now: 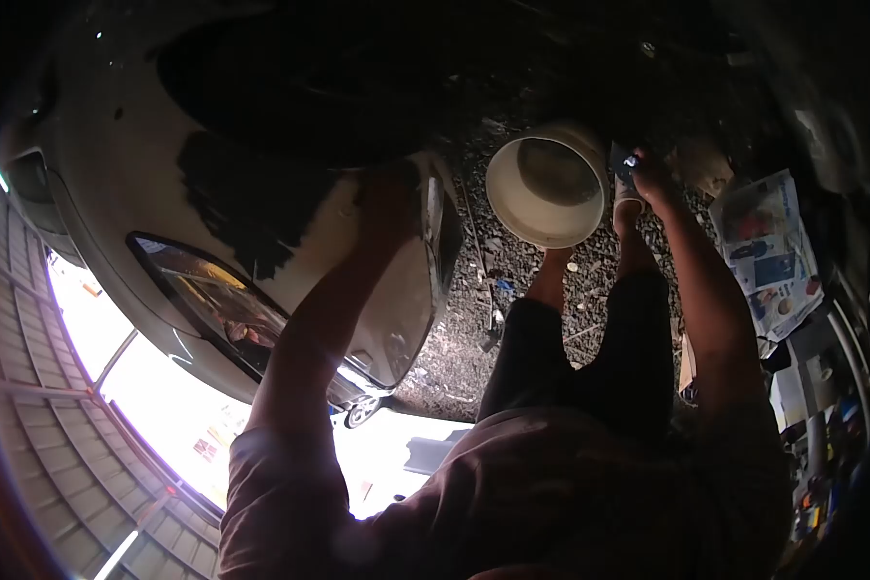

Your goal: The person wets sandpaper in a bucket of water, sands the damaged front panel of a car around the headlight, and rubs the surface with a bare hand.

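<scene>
My left hand (387, 188) reaches onto the body panel of a car (343, 246), near its corner edge. Deep shadow hides its fingers, so whether it holds anything is unclear. The panel is light with large dark, ragged-edged patches. Off to the right, my right hand (651, 177) is closed on a small dark flat piece (621, 166) with a bright glint at its edge; its exact kind is too dark to make out. Just left of that hand stands a pale round bucket (506, 205), its inside partly visible and greyish at the bottom.
Gravelly ground (588, 309) with small litter lies around my feet. Newspaper sheets (768, 246) and assorted clutter lie along the right side. A car headlight (208, 290) is at left, beyond it a corrugated metal wall (43, 425) and a bright opening.
</scene>
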Demonstrator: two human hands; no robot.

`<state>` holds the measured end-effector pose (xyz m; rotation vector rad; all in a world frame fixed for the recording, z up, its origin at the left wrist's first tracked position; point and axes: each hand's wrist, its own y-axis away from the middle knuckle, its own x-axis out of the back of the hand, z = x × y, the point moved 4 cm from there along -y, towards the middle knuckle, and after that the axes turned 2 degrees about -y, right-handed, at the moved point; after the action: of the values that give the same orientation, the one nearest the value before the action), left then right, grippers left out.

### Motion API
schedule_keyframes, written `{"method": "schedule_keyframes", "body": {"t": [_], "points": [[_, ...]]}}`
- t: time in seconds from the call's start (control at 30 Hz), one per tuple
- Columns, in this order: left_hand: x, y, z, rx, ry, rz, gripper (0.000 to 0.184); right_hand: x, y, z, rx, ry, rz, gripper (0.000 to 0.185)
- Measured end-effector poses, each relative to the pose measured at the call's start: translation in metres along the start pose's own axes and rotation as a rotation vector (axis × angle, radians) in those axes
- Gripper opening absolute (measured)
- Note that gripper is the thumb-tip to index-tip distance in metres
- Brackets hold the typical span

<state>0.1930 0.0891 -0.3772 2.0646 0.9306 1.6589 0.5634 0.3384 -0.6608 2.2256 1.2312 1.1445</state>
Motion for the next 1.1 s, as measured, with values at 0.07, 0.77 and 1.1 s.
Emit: {"method": "schedule_keyframes", "body": {"t": [0.07,0.77,1.1], "points": [[-0.002,-0.003,-0.001,-0.025,0.003,-0.13,0.048,-0.005,-0.009,0.033,0.052,0.028,0.079,0.033],[0.153,0.005,-0.302,-0.029,-0.482,-0.457,0.053,-0.004,0.008,0.009,0.027,0.023,-0.022,0.041],[0.129,0.087,-0.192,0.008,-0.517,0.09,0.052,0.021,0.038,-0.026,0.122,0.037,0.02,0.037]]}}
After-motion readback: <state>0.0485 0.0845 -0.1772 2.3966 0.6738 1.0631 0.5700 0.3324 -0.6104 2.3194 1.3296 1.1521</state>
